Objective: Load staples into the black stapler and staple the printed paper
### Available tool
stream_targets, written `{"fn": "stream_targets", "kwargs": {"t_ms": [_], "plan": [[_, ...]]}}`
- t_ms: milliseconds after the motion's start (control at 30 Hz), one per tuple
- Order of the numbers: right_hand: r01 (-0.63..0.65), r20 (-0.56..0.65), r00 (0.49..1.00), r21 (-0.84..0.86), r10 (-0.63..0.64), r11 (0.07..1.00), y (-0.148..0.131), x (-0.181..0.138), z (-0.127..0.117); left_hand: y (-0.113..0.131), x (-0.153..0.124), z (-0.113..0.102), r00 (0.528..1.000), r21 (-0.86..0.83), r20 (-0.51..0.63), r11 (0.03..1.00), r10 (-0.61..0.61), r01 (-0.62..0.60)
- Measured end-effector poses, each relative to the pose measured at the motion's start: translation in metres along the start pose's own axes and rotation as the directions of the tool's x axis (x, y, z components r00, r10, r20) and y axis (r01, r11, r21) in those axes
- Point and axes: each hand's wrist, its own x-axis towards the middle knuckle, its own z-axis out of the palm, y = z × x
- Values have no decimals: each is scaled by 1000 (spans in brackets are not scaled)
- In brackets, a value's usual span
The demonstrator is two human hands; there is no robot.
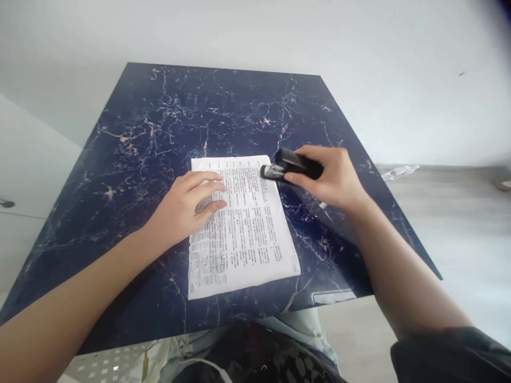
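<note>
A printed sheet of paper (247, 234) lies on the dark blue marbled table (167, 122). My left hand (187, 205) rests flat on the sheet's left side, fingers stretched out, pressing it down. My right hand (333, 178) is closed around a black stapler (291, 166), whose metal jaw end sits at the sheet's top right corner. The hand hides the back end of the stapler.
The table stands against a white wall. A grey floor shows to the right, with a small clear object (399, 172) lying on it. My lap and patterned clothing (259, 356) sit below the table's near edge. A white cabinet face (24, 175) is at left.
</note>
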Motion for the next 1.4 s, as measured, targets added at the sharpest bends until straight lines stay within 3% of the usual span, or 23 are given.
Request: {"fn": "stream_targets", "kwargs": {"t_ms": [67,200,333,467,633,767,900,1033,1233,1400], "plan": [[-45,-3,999,-115,45,992,24,3,-15,5,-2,8,991,13,122,998,63,-65],[4,264,964,-175,43,985,57,4,-36,9,-10,21,935,8,336,993,109,-119],[92,497,865,-23,-69,995,57,4,-43,-13,-12,17,941,87,338,995,13,-45],[118,586,800,63,-133,991,36,3,-35,-29,-8,8,952,94,304,996,-36,8],[151,584,796,65,-160,986,11,2,-16,-1,-6,11,974,-31,224,999,29,-22],[128,546,828,33,-125,991,2,1,-7,23,-11,24,960,-154,249,984,131,-94],[58,524,846,94,-99,994,-1,1,0,29,-16,33,943,-208,301,975,140,-79],[-2,407,913,51,-19,999,-7,-1,10,29,-18,32,944,-258,301,965,133,-54],[-14,325,945,-89,43,996,-17,-3,22,31,-19,32,948,-242,273,965,166,-100],[-50,278,956,-174,97,983,-20,-4,26,36,-24,32,923,-114,322,977,209,-182]]}}
